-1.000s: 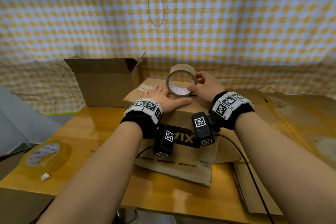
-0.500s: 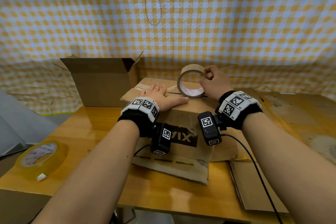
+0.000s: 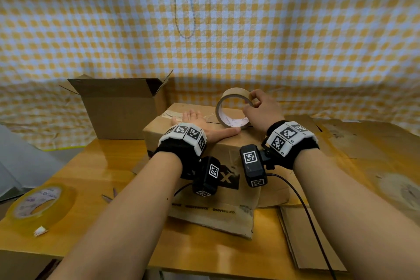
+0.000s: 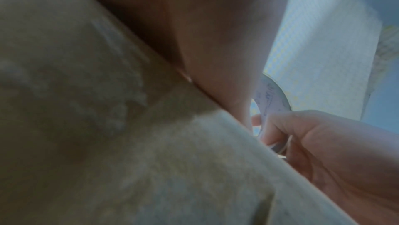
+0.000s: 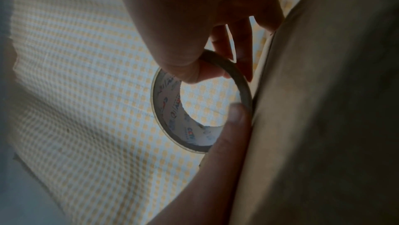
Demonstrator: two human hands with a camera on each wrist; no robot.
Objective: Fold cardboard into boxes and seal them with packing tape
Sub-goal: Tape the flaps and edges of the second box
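Rolling toward 3 o'clock, the tape roll (image 3: 234, 108), pinched by the right hand (image 3: 261, 111), probably lays tape; the left hand (image 3: 197, 120) presses flat on the box (image 3: 181, 143).

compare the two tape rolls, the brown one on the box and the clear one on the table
The brown tape roll stands on edge on the closed box, gripped by the right hand; the clear tape roll lies flat on the table, untouched. Brown is opaque, the other see-through yellowish. Both have printed white cores.
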